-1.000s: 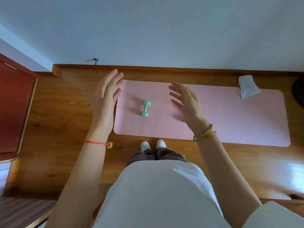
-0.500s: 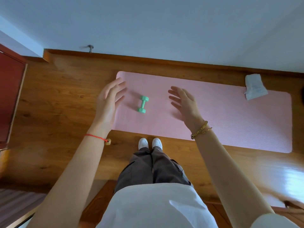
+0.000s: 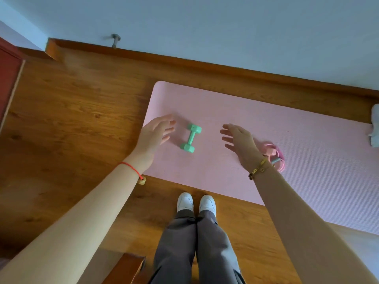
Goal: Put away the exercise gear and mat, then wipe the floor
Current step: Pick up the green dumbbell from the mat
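Mat (image 3: 266, 128) – pink foam, fine-ribbed, matt; dumbbell (image 3: 191, 140) – smooth mint coating; floor (image 3: 71, 124) glossy wood.

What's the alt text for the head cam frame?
Both open, empty hands, left hand and right hand, reach down on either side of a green dumbbell lying on a pink mat spread on a wooden floor. A pink looped cord lies on the mat beside the right wrist.
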The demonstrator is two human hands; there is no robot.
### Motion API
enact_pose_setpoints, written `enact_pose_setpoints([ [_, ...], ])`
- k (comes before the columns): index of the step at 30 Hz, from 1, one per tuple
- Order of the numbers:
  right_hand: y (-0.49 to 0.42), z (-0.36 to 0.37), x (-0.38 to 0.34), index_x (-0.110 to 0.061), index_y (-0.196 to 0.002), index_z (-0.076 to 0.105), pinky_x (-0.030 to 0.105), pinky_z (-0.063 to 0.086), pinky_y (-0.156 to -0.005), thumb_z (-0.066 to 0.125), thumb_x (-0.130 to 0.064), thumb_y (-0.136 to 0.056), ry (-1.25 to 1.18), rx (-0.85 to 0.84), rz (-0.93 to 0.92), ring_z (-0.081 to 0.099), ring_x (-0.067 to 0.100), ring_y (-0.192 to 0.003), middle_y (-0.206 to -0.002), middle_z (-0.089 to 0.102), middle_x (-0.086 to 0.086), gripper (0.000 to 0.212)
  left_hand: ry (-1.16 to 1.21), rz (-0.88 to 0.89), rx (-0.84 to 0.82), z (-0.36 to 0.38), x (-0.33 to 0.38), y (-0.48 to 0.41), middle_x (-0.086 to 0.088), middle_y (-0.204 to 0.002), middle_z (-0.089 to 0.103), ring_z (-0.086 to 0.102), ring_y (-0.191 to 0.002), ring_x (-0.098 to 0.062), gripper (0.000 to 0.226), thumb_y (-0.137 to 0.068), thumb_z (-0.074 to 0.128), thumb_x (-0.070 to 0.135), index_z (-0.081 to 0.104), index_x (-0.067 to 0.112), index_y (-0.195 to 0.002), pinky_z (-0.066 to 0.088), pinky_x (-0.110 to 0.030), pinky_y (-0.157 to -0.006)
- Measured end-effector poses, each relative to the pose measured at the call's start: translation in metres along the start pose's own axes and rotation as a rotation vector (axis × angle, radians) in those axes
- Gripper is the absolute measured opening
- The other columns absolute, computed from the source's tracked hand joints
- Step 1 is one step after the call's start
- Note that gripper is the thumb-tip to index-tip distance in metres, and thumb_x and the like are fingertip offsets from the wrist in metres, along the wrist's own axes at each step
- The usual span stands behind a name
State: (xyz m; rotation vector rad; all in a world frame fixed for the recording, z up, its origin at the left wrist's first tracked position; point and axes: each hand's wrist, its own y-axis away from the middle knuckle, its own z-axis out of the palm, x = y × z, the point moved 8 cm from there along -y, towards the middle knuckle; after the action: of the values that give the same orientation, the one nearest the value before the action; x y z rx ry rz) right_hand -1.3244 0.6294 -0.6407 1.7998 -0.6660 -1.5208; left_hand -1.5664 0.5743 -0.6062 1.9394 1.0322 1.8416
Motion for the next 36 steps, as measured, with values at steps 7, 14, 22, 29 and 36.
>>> enact_pose_setpoints([
  [7, -0.125, 0.039, 0.108, -0.006, -0.129, 0.055, 0.037, 0.046, -0.097, 0.043, -0.029, -0.103, 0.13, -0.066, 0.105, 0.053, 0.018, -0.099, -0.113, 0.059, 0.004, 0.036, -0.167, -0.07, -0.019, 0.027, -0.132, -0.123, -0.001, -0.129, 0.065, 0.064, -0.111, -0.014, 0.033, -0.101, 0.056, 0.027, 0.061, 0.018, -0.133, 0.05, -0.032, -0.1],
  [14, -0.239, 0.079, 0.191, -0.014, -0.114, 0.058, 0.049, 0.046, -0.104, 0.045, -0.033, -0.101, 0.332, -0.125, 0.104, 0.059, 0.028, -0.113, -0.122, 0.063, 0.011, 0.027, -0.507, -0.094, -0.066, 0.055, -0.243, -0.223, -0.003, -0.139, 0.059, 0.055, -0.129, -0.02, 0.037, -0.101, 0.054, 0.022, 0.056, 0.015, -0.138, 0.038, -0.02, -0.093],
  [22, -0.328, 0.122, 0.237, 0.018, -0.132, 0.041, 0.064, 0.035, -0.106, 0.041, -0.025, -0.102, 0.315, -0.146, 0.141, 0.04, 0.05, -0.13, -0.139, 0.043, 0.035, 0.052, -0.598, -0.136, -0.234, 0.085, -0.319, -0.301, -0.002, -0.145, 0.051, 0.052, -0.13, -0.019, 0.065, -0.092, 0.069, 0.03, 0.041, 0.018, -0.149, 0.038, -0.023, -0.095],
  [29, -0.37, 0.15, 0.258, 0.0, -0.107, 0.065, 0.053, 0.047, -0.103, 0.044, -0.019, -0.101, 0.215, -0.152, 0.19, 0.063, 0.038, -0.111, -0.123, 0.064, 0.026, 0.029, -0.602, -0.108, -0.277, 0.098, -0.345, -0.335, 0.007, -0.1, 0.066, 0.067, -0.097, -0.013, 0.042, -0.085, 0.074, 0.02, 0.059, 0.02, -0.124, 0.042, -0.011, -0.067],
  [36, -0.373, 0.158, 0.262, 0.0, -0.108, 0.062, 0.041, 0.054, -0.092, 0.046, -0.008, -0.099, 0.085, -0.137, 0.263, 0.064, 0.022, -0.085, -0.099, 0.068, 0.014, 0.02, -0.513, -0.106, -0.32, 0.102, -0.354, -0.333, 0.015, -0.101, 0.064, 0.066, -0.1, -0.007, 0.059, -0.081, 0.079, 0.021, 0.052, 0.019, -0.133, 0.043, -0.007, -0.065],
])
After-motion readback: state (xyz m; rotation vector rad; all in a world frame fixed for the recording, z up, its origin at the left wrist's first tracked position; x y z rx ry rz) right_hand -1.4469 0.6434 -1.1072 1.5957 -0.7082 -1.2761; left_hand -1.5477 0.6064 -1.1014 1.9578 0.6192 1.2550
